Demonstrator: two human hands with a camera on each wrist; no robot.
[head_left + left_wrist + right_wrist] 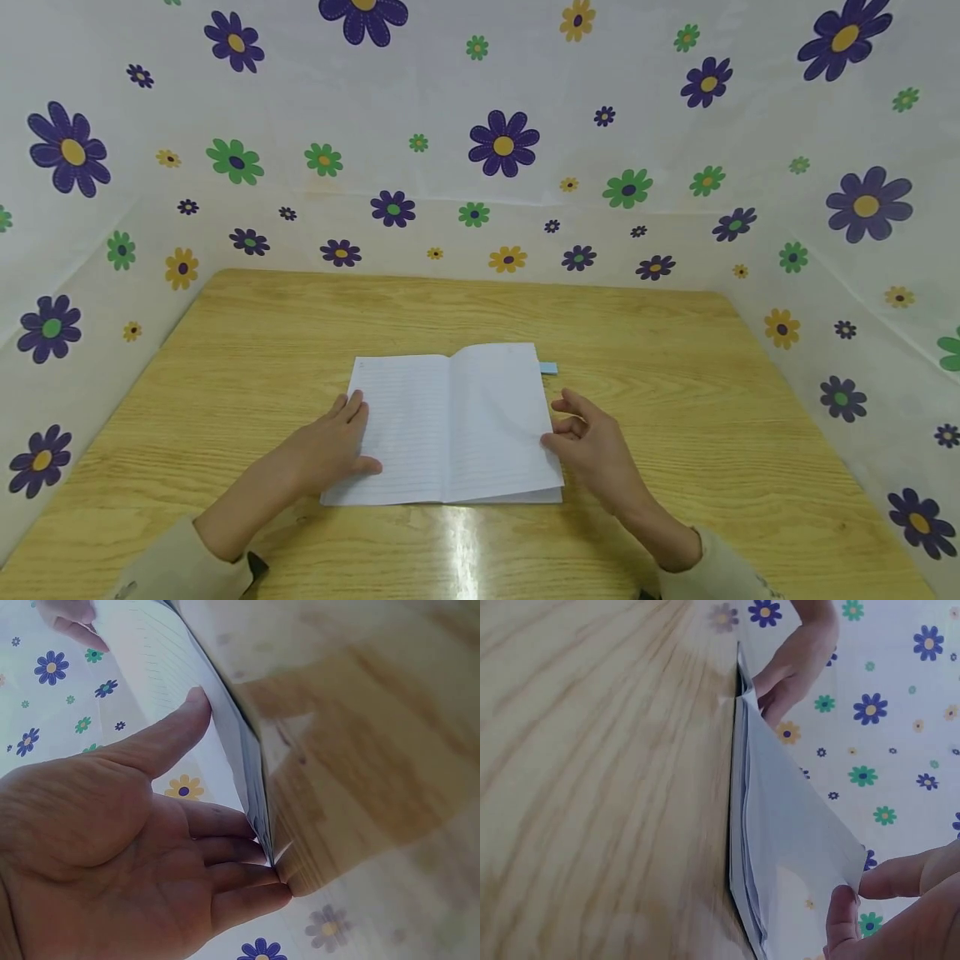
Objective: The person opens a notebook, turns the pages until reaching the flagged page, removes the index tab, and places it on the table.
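Observation:
An open notebook (405,429) with lined white pages lies on the wooden table, its fold running up the middle. My left hand (326,450) rests at its left edge, thumb on the left page. The left wrist view shows the fingers (225,881) extended along the notebook's edge. On the other side my right hand (596,458) pinches the outer edge of the right page (498,417) between thumb and finger. That page (802,825) is lifted and slanted in the right wrist view, above the flatter stack of pages (742,825).
A small light-blue tab (549,367) sticks out past the notebook's upper right edge. Wooden table (300,317) surrounds the notebook. White cloth (435,92) with purple, green and yellow flowers stands along the back and both sides.

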